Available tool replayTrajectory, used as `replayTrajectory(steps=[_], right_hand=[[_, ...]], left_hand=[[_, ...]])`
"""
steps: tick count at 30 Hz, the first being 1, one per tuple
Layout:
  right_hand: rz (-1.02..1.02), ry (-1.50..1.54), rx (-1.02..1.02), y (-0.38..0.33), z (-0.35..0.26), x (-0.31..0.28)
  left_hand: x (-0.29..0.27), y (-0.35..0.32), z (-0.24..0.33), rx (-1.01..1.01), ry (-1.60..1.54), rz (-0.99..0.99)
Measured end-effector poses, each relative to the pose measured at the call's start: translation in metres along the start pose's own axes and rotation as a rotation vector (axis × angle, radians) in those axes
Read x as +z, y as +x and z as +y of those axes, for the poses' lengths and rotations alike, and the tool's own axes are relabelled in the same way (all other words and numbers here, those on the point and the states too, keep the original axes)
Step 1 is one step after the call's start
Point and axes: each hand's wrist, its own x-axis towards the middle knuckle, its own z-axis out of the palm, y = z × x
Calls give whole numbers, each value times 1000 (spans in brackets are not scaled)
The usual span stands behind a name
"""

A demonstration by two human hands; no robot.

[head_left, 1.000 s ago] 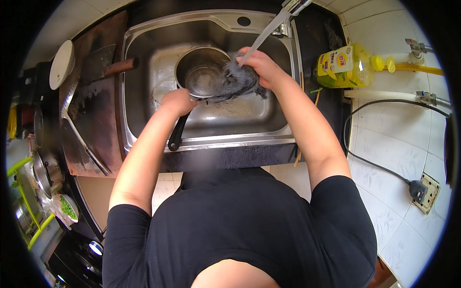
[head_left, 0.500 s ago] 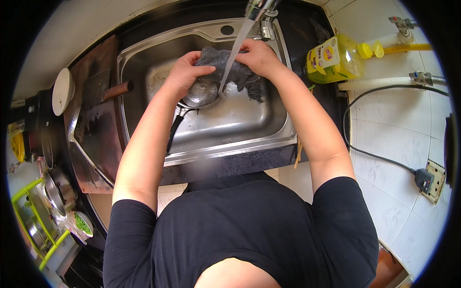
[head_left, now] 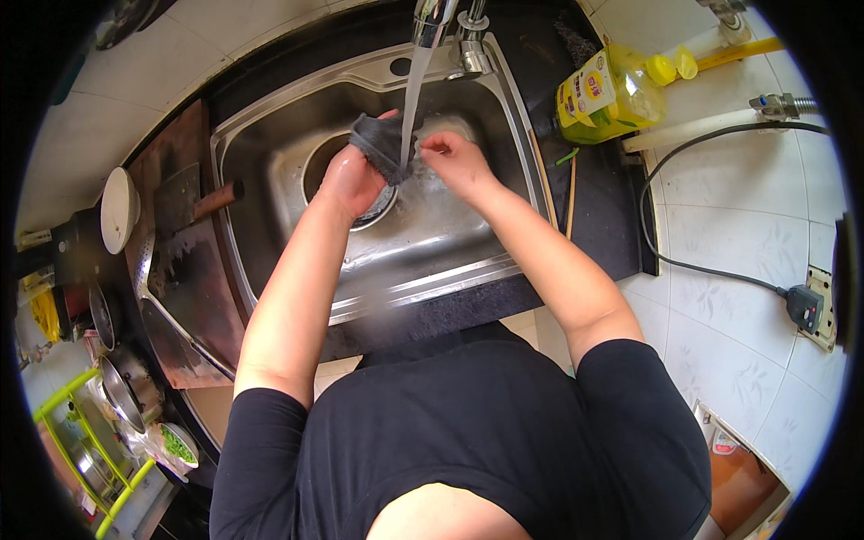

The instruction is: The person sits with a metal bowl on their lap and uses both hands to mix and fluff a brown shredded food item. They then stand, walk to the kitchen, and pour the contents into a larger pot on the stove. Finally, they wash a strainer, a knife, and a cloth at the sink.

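Observation:
A wet grey cloth (head_left: 376, 144) lies bunched in my left hand (head_left: 354, 180), whose fingers wrap around it from below. Water from the faucet (head_left: 434, 22) runs down onto the cloth's right side. Just right of the stream is my right hand (head_left: 459, 166), its fingers loosely curled, with a small gap to the thumb and nothing visible between them. Beneath my left hand a round metal pan (head_left: 385, 214) sits in the steel sink (head_left: 450, 220); my hand and the cloth cover much of it.
Left of the sink, a dark board (head_left: 193, 279) bears a cleaver (head_left: 180, 193), a slotted spatula (head_left: 166, 310) and a white bowl (head_left: 119, 210). Right of it stand a yellow detergent bottle (head_left: 612, 94) and chopsticks (head_left: 571, 193). A black cable (head_left: 661, 193) hangs by the tiled wall.
The cloth, spread between both hands before, is now bunched in my left hand. My right hand has let go and moved down and slightly left. The view has shifted a little.

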Motion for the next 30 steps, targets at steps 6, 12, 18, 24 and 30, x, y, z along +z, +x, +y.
replayTrajectory(steps=[6, 12, 18, 24, 30], right_hand=[[-153, 1240, 588, 2, -17, 14], [-228, 1579, 459, 3, 17, 15], [-430, 1686, 470, -3, 2, 14], [-463, 1616, 518, -4, -3, 16], [-174, 395, 277, 1, 35, 30]], left_hand=[[11, -8, -8, 560, 1417, -172], [25, -40, -40, 589, 1419, -206], [-39, -6, -53, 836, 1045, 509], [-41, -15, -21, -29, 199, 302], [-40, -20, -25, 329, 12, 205]])
